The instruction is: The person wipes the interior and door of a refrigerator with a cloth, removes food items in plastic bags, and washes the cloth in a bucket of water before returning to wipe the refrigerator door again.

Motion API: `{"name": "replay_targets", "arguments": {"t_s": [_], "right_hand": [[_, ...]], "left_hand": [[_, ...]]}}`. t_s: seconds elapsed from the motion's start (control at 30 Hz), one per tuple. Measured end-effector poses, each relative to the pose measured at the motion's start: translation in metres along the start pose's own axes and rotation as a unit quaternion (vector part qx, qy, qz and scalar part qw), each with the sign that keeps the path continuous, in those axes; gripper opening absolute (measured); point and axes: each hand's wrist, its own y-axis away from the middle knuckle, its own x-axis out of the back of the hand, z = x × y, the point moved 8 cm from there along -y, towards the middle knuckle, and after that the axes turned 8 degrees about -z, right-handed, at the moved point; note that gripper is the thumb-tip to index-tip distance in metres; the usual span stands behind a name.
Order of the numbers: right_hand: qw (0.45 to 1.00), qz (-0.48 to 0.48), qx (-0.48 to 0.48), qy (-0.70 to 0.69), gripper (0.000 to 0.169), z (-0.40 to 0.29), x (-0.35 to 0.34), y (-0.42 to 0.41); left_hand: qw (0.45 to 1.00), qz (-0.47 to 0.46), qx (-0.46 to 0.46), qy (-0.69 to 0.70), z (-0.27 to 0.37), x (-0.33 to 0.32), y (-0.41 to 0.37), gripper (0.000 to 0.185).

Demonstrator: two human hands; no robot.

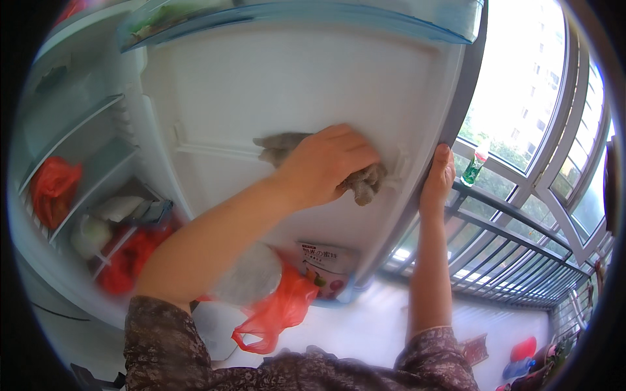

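Note:
My left hand (332,163) is closed around a crumpled grey-brown cloth (281,146), which lies against the white inner panel (293,83) of an open refrigerator door. Folds of the cloth stick out on both sides of the hand, close to a moulded ledge that crosses the panel. Out at the right, my right hand (437,181) grips the dark outer edge (457,102) of the door, thumb pointing up. Below my left forearm, the door's lower bin holds a printed pouch (325,269) with fruit pictures and a red plastic bag (283,303).
A clear door bin (303,17) spans the top. Left, the fridge shelves (93,195) carry a red bag (55,190) and other wrapped items. Beyond the door are a metal railing (513,259), windows and a green bottle (473,168).

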Motion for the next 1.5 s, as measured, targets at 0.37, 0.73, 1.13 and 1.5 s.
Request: {"name": "replay_targets", "arguments": {"t_s": [0.37,0.73,1.13,1.5], "right_hand": [[1.0,0.005,-0.002,0.005,0.059,0.009,0.003,-0.002],[0.999,0.009,-0.003,0.038,0.061,0.011,0.007,0.0],[0.998,0.035,0.005,0.053,0.066,0.007,0.012,0.003],[0.996,0.04,-0.001,0.082,0.071,-0.003,0.008,0.006]], "left_hand": [[0.92,0.128,0.351,-0.118,-0.019,0.026,0.098,0.075],[0.783,0.482,0.379,-0.1,-0.062,0.131,0.2,0.056],[0.832,0.315,0.409,-0.203,-0.083,0.092,0.179,0.051],[0.908,0.328,0.225,-0.129,0.004,0.006,0.065,0.047]]}}
